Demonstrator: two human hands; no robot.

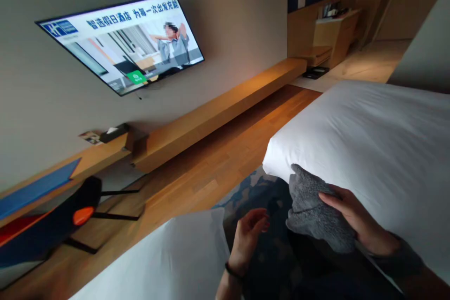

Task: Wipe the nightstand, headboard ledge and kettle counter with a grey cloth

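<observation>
Your right hand (362,222) pinches a grey, rough-textured cloth bundle (312,208), the thumb lying across its upper face. The bundle is held up in front of the near edge of the broad white-covered bed (369,140) on the right; you cannot tell from this view whether it touches the covers. Your left hand (249,230), with a thin dark band (234,271) at the wrist, is loosely spread with its fingers half curled, well apart from the bundle. It hangs over the dark blue-grey patterned carpet (277,197), just beside the corner of a second white-covered bed (186,253). Beyond, a long pale wooden ledge (225,108) runs along the wall beneath a lit flat television (130,51).
</observation>
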